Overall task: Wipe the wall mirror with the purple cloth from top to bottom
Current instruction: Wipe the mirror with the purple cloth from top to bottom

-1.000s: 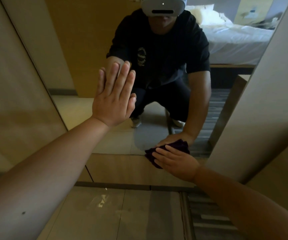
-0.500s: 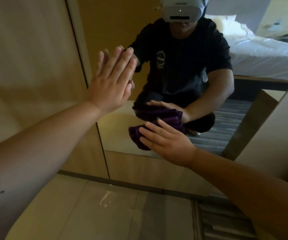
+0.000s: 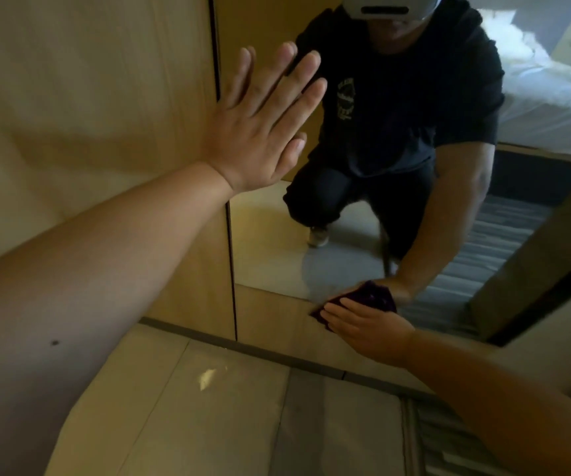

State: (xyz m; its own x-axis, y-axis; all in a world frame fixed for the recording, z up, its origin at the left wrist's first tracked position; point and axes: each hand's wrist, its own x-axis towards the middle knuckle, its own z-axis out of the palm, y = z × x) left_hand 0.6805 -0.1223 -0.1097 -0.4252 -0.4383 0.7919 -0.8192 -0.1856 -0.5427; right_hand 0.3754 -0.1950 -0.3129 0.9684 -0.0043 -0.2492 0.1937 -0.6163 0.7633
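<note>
Purple cloth [image 3: 373,298] lies under the flat right hand [image 3: 368,326] against the mirror [image 3: 270,242].

You see a dim, yellowish room w/ soft blur. Brightest spot: white bed [image 3: 552,97] in the mirror, right of your left hand's fingers [image 3: 298,80]. Edges bend.

The left hand [image 3: 260,132] is raised on an outstretched arm, fingers straight and together, while the right hand [image 3: 366,326] reaches low at the right, fingers flat.
</note>
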